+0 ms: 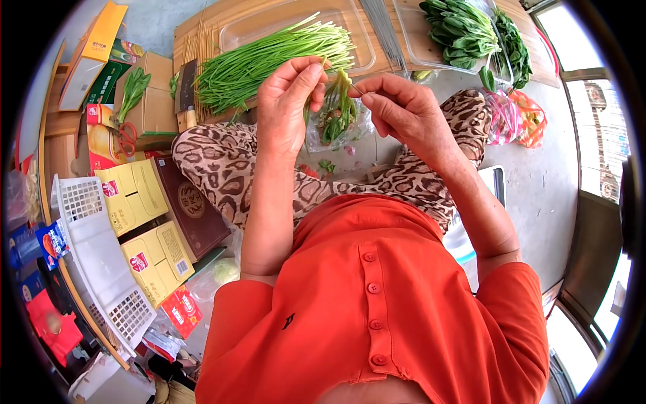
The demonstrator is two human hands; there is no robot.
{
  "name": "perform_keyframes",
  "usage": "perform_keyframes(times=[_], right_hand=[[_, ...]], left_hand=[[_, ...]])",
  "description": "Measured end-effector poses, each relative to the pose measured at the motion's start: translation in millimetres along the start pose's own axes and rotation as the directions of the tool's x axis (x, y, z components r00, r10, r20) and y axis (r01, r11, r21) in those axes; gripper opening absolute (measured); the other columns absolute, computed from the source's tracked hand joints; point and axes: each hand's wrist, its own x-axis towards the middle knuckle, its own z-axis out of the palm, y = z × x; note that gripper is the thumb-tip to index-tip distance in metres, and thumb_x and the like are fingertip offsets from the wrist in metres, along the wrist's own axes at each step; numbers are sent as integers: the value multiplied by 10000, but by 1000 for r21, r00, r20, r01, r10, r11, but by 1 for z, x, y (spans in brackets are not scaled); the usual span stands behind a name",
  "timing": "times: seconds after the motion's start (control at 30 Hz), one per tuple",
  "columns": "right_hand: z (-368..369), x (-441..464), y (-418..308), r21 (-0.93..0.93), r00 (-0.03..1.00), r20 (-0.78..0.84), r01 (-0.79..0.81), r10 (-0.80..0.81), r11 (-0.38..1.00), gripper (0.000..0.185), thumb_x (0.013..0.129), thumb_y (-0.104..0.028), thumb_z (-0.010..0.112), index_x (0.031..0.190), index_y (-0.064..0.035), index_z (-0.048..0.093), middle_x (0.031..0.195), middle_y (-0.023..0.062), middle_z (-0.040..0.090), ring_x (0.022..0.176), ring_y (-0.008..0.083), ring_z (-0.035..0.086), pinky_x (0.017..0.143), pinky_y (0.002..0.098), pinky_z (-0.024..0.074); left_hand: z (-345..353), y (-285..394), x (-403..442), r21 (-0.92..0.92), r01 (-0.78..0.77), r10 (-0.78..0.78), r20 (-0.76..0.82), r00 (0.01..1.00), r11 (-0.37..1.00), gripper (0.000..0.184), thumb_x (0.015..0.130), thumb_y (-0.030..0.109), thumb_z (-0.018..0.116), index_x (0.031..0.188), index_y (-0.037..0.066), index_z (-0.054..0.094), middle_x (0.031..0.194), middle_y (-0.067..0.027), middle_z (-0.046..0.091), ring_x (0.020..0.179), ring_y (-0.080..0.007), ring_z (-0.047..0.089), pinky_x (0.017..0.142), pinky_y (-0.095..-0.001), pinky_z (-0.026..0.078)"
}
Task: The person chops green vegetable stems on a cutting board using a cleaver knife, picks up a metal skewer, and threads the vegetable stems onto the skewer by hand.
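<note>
My left hand [293, 101] is raised in front of me, thumb and fingers pinched on a few thin green vegetable stems. Across from it, my right hand [404, 111] is closed in a pinch on a thin skewer [356, 89], which points toward the left hand. A pale-stemmed leafy green [344, 91] hangs between the hands. Below it is a clear plastic bag [363, 128] with greens inside. Just beyond the hands, a large bunch of long green chives [256, 71] lies over a clear plastic tray [232, 34].
A knife [185, 87] lies left of the chives, near wooden skewers [202, 34]. Metal skewers [383, 30] and leafy greens [461, 30] are on the board's right. Red scissors [127, 139], cardboard boxes [151, 87] and a white basket [101, 249] stand left; plastic bags [518, 118] lie right.
</note>
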Motion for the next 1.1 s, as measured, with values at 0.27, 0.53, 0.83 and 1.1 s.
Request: perform_keyframes(times=[0.27, 0.53, 0.83, 1.1], right_hand=[[0, 0, 0, 10, 1000, 5, 16, -16, 1000, 194, 972, -139, 538, 1086, -8, 624, 627, -54, 476, 531, 21, 410, 484, 176, 318], [-2, -2, -2, 4, 1000, 24, -6, 6, 1000, 178, 961, -135, 546, 1060, -13, 630, 629, -32, 498, 560, 42, 442, 521, 204, 377], [-4, -4, -7, 39, 998, 58, -40, 38, 998, 176, 964, -133, 544, 1058, -13, 632, 629, -37, 498, 550, 39, 434, 511, 203, 366], [-2, -5, 0, -10, 1000, 25, 8, -7, 1000, 174, 960, -127, 552, 1055, -12, 641, 628, -34, 508, 548, 38, 444, 510, 202, 377]], left_hand=[[-2, 2, 0, 61, -17, 18, -17, 1000, 998, 174, 899, 130, 650, 1014, 1, 647, 899, -48, 660, 643, -80, 515, 560, -211, 393], [-6, 6, 1, 133, -31, 28, 22, 999, 991, 174, 888, 132, 661, 1002, 0, 658, 878, -41, 659, 641, -70, 505, 559, -202, 382], [-12, 11, 4, 139, 20, -35, 107, 994, 990, 170, 891, 130, 653, 997, -3, 657, 834, -30, 643, 631, -59, 489, 540, -193, 350], [-15, 14, 5, 163, 31, -57, 158, 986, 986, 163, 881, 105, 659, 999, -8, 659, 826, -38, 642, 630, -62, 493, 533, -190, 354]])
